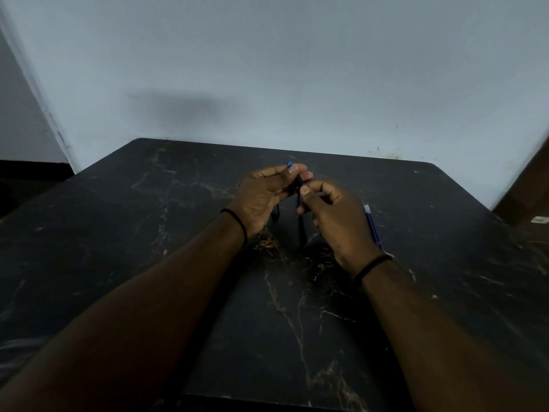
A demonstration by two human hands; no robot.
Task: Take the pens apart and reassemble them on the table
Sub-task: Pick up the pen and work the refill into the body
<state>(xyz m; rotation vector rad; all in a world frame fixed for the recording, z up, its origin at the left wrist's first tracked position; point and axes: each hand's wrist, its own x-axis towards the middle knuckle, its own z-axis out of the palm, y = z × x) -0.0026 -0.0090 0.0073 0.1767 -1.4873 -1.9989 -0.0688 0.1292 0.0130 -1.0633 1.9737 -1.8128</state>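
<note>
Two hands are raised together over the centre of the black marble-patterned table [297, 337], w/ one pen shared between them. A slim dark pen barrel with a blue end cap [298, 185] is pinched near its blue far end by the fingertips of the left hand [264, 197]. The right hand [335, 224] is curled round the same barrel lower down, thumb pressed against it. The near end of the barrel hangs down toward the tabletop; whether it touches cannot be told, as dark plastic merges w/ dark stone.

A thin blue refill tube with a pale tip [372, 227] is seen lying on the table just right of the right hand, partly hidden by the wrist. A small dark piece [276, 214], poss. a cap or clip, shows below the left palm; its nature is not clear.

Progress, as judged: approx. mid-task. At least one refill appears to be already out, so disassembly seems begun. The held pen is being either unscrewed or rejoined; which cannot be told. Other pens are not in view.
</note>
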